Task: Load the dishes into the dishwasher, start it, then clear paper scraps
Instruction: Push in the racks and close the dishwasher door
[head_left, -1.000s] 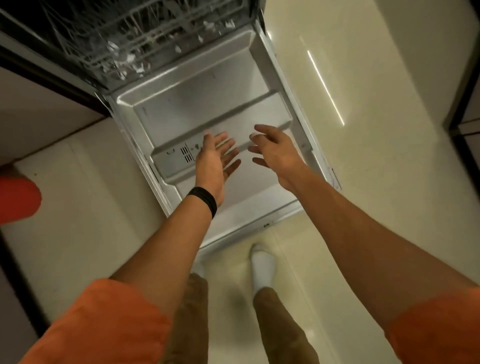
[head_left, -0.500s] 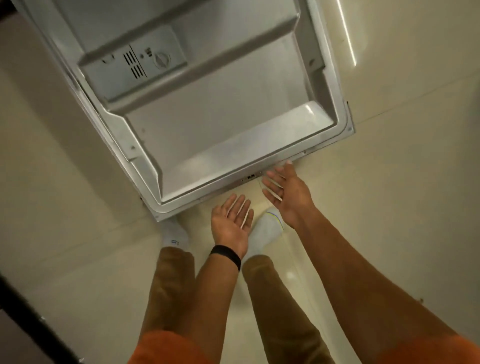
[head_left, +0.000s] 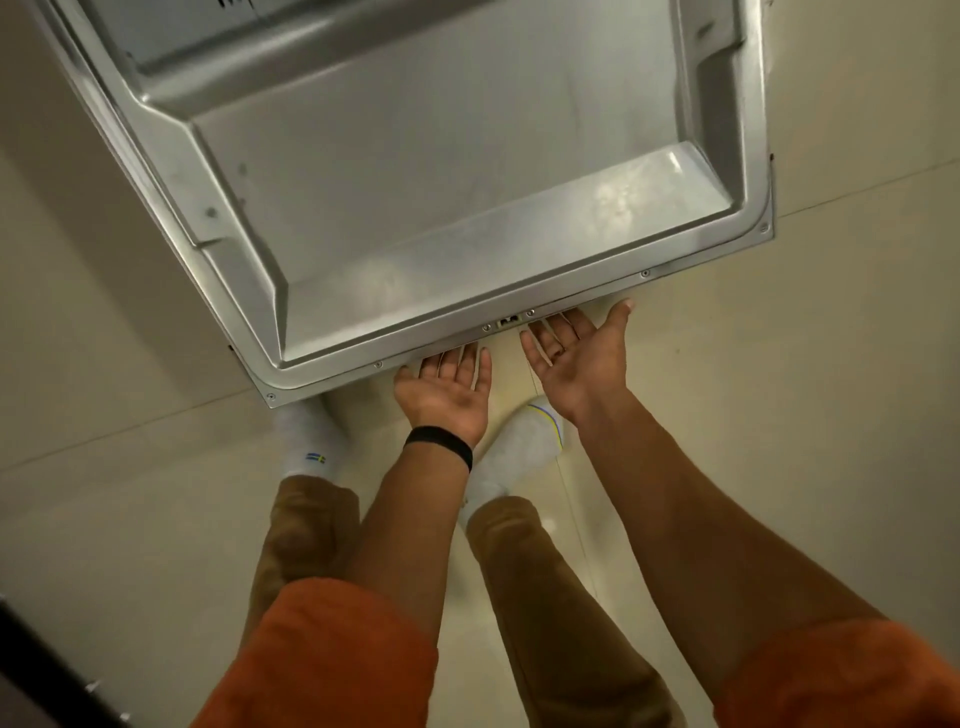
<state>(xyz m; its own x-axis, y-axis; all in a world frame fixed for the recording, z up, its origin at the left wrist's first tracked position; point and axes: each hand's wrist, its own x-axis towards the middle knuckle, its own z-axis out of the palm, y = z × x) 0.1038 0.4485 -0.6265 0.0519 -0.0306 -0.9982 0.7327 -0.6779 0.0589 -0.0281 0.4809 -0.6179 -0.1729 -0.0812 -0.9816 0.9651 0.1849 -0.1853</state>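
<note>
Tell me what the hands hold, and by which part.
Nothing is gripped: left hand and right hand, palms up, straight fingers under the front edge of the dishwasher door.

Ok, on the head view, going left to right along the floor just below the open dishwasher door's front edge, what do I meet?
Left sock → left hand, palm up → right sock → right hand, palm up.

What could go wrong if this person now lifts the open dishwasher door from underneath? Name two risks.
The left hand and right hand lie palm-up, fingertips under the dishwasher door edge: its metal rim could pinch or scrape them. The socked feet stand beside that edge on a glossy floor: a slip or dropped door might catch toes.
</note>
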